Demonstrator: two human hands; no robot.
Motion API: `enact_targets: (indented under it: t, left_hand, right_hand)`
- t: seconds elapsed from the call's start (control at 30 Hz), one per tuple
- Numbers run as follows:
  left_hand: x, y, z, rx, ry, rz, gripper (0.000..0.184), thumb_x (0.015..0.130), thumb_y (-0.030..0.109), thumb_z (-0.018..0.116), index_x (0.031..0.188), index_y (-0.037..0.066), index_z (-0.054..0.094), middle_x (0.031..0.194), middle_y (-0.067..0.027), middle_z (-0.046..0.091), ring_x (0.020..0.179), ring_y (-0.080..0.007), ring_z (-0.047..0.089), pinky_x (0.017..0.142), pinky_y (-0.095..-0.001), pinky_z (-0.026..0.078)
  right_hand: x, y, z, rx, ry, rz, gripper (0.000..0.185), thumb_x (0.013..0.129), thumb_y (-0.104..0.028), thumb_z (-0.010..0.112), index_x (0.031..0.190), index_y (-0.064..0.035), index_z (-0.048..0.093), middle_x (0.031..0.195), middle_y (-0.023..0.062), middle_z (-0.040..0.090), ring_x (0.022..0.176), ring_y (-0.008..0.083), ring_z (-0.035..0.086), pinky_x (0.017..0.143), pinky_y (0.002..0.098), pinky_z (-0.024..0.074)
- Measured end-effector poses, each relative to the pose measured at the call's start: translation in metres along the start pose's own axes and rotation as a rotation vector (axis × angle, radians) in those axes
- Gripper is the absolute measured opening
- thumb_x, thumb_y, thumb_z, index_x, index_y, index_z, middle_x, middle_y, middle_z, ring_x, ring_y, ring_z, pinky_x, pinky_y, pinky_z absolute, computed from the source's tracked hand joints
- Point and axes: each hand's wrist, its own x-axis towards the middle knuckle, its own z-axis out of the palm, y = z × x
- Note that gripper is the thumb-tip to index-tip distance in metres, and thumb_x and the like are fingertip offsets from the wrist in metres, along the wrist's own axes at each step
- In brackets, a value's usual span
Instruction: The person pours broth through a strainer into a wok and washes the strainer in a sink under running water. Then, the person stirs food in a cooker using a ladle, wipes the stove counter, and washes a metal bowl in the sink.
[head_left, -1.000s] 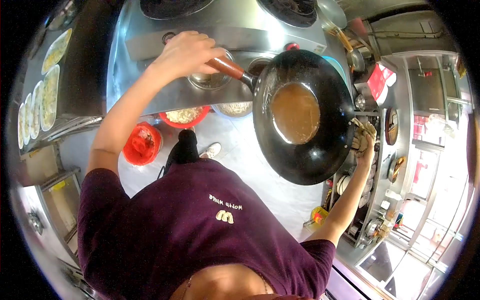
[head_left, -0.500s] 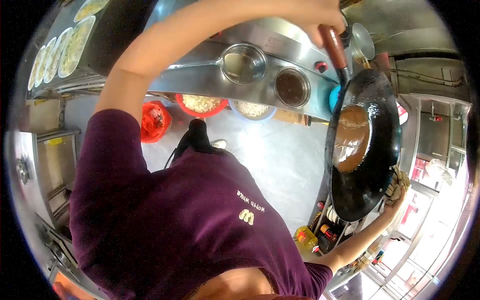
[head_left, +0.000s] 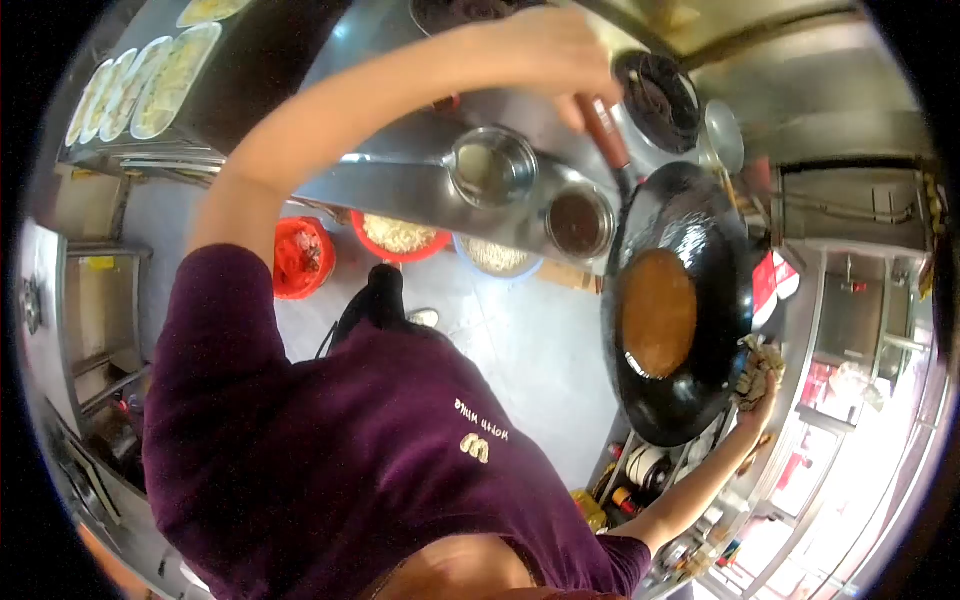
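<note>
My left hand is closed around the reddish-brown wooden handle of a large black wok. The wok is tilted in the air, and a pool of brown liquid lies inside it. On the far right side, my right hand grips a crumpled, dirty cloth pressed against the wok's rim. The cloth partly hides the fingers.
A steel pot with a long handle and a round container of dark brown contents stand on the counter. Below are a red basin of pale shreds and a red bucket. Filled plates line the upper left. A blackened burner lies beyond the handle.
The wok and both hands have shifted left in view, and the burner behind the handle is now visible. The brown liquid has settled into a rounder pool. Both hands keep their grip.
</note>
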Motion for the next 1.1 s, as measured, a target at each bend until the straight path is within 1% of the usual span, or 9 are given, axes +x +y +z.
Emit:
enact_targets:
  t: [0.07,0.17,0.33,0.43,0.47,0.53,0.57,0.87,1.1]
  left_hand:
    - [-0.026,-0.011,0.006,0.064,-0.041,-0.075,0.034,0.064,0.048,0.060,0.077,0.016,0.059,0.063,-0.0042,0.055,0.063,-0.0264,0.056,0.052,-0.0379,0.043]
    - [-0.062,-0.035,0.005,0.060,0.001,-0.115,0.026,0.062,0.039,0.064,0.073,0.015,0.060,0.059,-0.0053,0.056,0.060,-0.0269,0.057,0.051,-0.0378,0.044]
    - [-0.116,-0.082,-0.022,0.227,0.005,-0.249,0.033,0.063,0.042,0.064,0.083,0.016,0.060,0.064,-0.0033,0.055,0.065,-0.0227,0.057,0.057,-0.0345,0.044]
    - [-0.147,-0.116,-0.035,0.316,0.040,-0.335,0.033,0.063,0.040,0.066,0.083,0.015,0.060,0.064,-0.0027,0.052,0.065,-0.0216,0.056,0.058,-0.0336,0.044]
    - [-0.156,-0.126,-0.042,0.318,0.056,-0.367,0.034,0.062,0.039,0.066,0.085,0.015,0.060,0.064,-0.0026,0.052,0.065,-0.0213,0.056,0.058,-0.0334,0.044]
    - [-0.173,-0.144,-0.050,0.408,0.033,-0.472,0.030,0.064,0.040,0.064,0.083,0.017,0.060,0.064,-0.0020,0.054,0.067,-0.0217,0.057,0.059,-0.0337,0.045]
    - [-0.180,-0.152,-0.054,0.439,0.025,-0.526,0.030,0.064,0.039,0.064,0.083,0.016,0.060,0.064,-0.0022,0.053,0.067,-0.0218,0.057,0.060,-0.0339,0.045]
    - [-0.233,-0.234,-0.046,0.474,-0.028,-0.827,0.033,0.063,0.035,0.066,0.090,0.017,0.060,0.072,-0.0037,0.057,0.071,-0.0238,0.056,0.062,-0.0351,0.045]
    - [-0.250,-0.265,-0.027,0.459,-0.004,-0.884,0.035,0.065,0.035,0.065,0.094,0.016,0.060,0.073,-0.0048,0.057,0.072,-0.0244,0.056,0.059,-0.0365,0.045]
  right_hand:
    - [0.022,0.006,0.018,0.130,-0.087,0.199,0.054,0.078,-0.031,0.054,0.124,-0.0066,0.037,0.110,0.0138,0.052,0.100,0.0208,0.051,0.072,0.0288,0.0473]
    - [0.067,0.011,0.068,0.015,-0.217,0.096,0.051,0.078,-0.029,0.054,0.122,-0.0068,0.038,0.108,0.0130,0.053,0.096,0.0200,0.053,0.068,0.0282,0.0479]
    - [0.162,-0.003,0.166,0.000,-0.544,-0.035,0.039,0.080,-0.023,0.055,0.115,-0.0067,0.047,0.105,0.0070,0.055,0.090,0.0197,0.056,0.074,0.0309,0.0477]
    - [0.196,-0.015,0.249,0.161,-0.215,0.042,0.040,0.079,-0.023,0.058,0.115,-0.0080,0.049,0.106,0.0047,0.055,0.093,0.0182,0.055,0.077,0.0319,0.0464]
    - [0.230,-0.008,0.267,0.030,-0.360,-0.158,0.039,0.079,-0.022,0.058,0.114,-0.0080,0.049,0.106,0.0051,0.055,0.092,0.0184,0.056,0.077,0.0319,0.0464]
    - [0.270,-0.015,0.314,0.017,-0.335,-0.138,0.038,0.079,-0.021,0.058,0.113,-0.0076,0.050,0.105,0.0062,0.056,0.092,0.0191,0.056,0.077,0.0320,0.0465]
    - [0.276,-0.025,0.349,0.136,-0.173,0.083,0.037,0.079,-0.021,0.058,0.113,-0.0071,0.051,0.104,0.0069,0.056,0.092,0.0196,0.056,0.077,0.0321,0.0465]
    - [0.392,-0.026,0.555,0.171,-0.212,-0.051,0.046,0.068,-0.019,0.068,0.105,0.0040,0.052,0.094,0.0108,0.058,0.081,0.0207,0.058,0.067,0.0324,0.0479]
    - [0.430,-0.024,0.630,0.142,-0.205,-0.043,0.046,0.068,-0.019,0.069,0.103,0.0049,0.052,0.093,0.0118,0.058,0.080,0.0208,0.058,0.065,0.0320,0.0477]
